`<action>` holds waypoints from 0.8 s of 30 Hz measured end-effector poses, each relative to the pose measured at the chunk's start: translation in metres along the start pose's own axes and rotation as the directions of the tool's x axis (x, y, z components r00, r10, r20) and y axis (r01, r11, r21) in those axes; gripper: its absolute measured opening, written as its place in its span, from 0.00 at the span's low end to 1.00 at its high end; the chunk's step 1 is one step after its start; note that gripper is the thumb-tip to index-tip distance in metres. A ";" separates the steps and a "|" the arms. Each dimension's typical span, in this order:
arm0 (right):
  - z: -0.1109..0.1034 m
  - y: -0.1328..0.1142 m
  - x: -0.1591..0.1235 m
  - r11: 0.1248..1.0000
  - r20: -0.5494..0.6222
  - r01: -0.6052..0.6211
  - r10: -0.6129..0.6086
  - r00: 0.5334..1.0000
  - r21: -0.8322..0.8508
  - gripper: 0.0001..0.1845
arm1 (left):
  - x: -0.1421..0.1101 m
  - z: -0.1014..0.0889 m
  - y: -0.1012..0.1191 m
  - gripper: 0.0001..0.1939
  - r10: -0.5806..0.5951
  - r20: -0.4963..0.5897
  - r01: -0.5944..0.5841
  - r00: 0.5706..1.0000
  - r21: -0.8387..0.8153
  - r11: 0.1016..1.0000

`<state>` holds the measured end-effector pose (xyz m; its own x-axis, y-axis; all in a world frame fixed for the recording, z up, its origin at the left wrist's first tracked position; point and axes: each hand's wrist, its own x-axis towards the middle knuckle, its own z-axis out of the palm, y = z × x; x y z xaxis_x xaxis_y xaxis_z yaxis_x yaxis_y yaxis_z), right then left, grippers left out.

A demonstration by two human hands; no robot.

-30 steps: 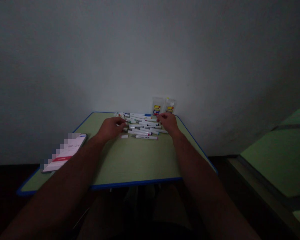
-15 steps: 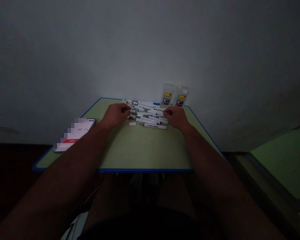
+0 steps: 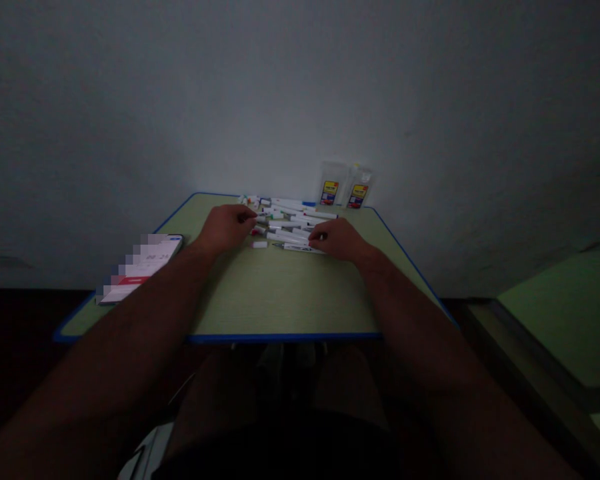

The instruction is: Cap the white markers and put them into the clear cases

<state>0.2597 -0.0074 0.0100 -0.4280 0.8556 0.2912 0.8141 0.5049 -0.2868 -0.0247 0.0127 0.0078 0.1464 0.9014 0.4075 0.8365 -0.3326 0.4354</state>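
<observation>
Many white markers [image 3: 286, 225] with coloured ends lie in a loose pile at the far part of the table [image 3: 280, 300]. At the pile's left side is my left hand [image 3: 229, 227], its fingers closed in a pinch; what they hold is too small and dark to make out. My right hand [image 3: 337, 239] reaches into the right side of the pile, thumb and fingers closed at the end of a marker. An uncapped marker [image 3: 295, 247] with a dark tip lies in front, partly behind that hand. A loose white cap [image 3: 259, 245] sits left of it.
Two clear plastic cases [image 3: 331, 175] with yellow labels stand against the wall [image 3: 260, 100] at the table's back right. A phone [image 3: 147, 265] with a lit screen lies at the left edge, partly beside my left forearm. More small caps [image 3: 253, 201] lie at the back left.
My right hand has moved from the back right of the pile leftward and nearer, onto the front markers. My left hand stays pinched at the pile's left side. The view has tilted down.
</observation>
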 end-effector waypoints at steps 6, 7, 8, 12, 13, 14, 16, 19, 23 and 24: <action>0.000 -0.006 -0.002 0.999 0.090 0.042 -0.040 0.995 -0.024 0.09 | -0.001 -0.002 0.001 0.14 -0.032 -0.006 0.032 0.999 -0.005 0.999; 0.001 -0.006 -0.002 0.999 0.098 0.048 -0.045 0.994 -0.025 0.09 | -0.001 -0.002 0.002 0.14 -0.034 -0.005 0.034 0.999 -0.007 0.999; 0.001 -0.006 -0.002 0.998 0.102 0.053 -0.050 0.994 -0.025 0.09 | -0.001 -0.002 0.002 0.14 -0.034 -0.004 0.034 0.999 -0.009 0.999; 0.002 -0.007 -0.002 0.998 0.090 0.056 -0.053 0.995 -0.030 0.09 | 0.000 -0.002 0.003 0.15 -0.032 -0.005 0.032 0.999 0.000 1.000; 0.002 -0.008 -0.002 0.998 0.087 0.055 -0.052 0.995 -0.029 0.09 | 0.000 -0.003 0.003 0.15 -0.030 -0.006 0.030 1.000 0.005 1.000; 0.002 -0.008 -0.003 0.998 0.086 0.054 -0.052 0.995 -0.028 0.08 | 0.000 -0.002 0.003 0.15 -0.029 -0.008 0.029 1.000 0.010 1.000; 0.002 -0.009 -0.003 0.998 0.091 0.052 -0.048 0.995 -0.037 0.08 | 0.000 -0.002 0.003 0.15 -0.021 -0.010 0.021 1.000 0.017 1.000; 0.002 -0.011 -0.003 0.997 0.105 0.040 -0.033 0.994 -0.069 0.08 | 0.000 -0.002 0.002 0.14 -0.004 -0.005 0.004 1.000 0.023 1.000; 0.001 -0.013 -0.003 0.996 0.122 0.024 -0.014 0.992 -0.084 0.09 | 0.000 -0.002 0.002 0.14 0.004 0.011 -0.004 1.000 0.040 0.999; 0.002 -0.013 -0.003 0.996 0.122 0.023 -0.013 0.992 -0.085 0.08 | 0.000 -0.002 0.003 0.14 0.002 0.016 -0.003 1.000 0.045 0.999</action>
<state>0.2499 -0.0161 0.0115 -0.4830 0.8566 0.1817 0.8344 0.5132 -0.2012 -0.0238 0.0108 0.0108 0.1568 0.9051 0.3952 0.8590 -0.3225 0.3977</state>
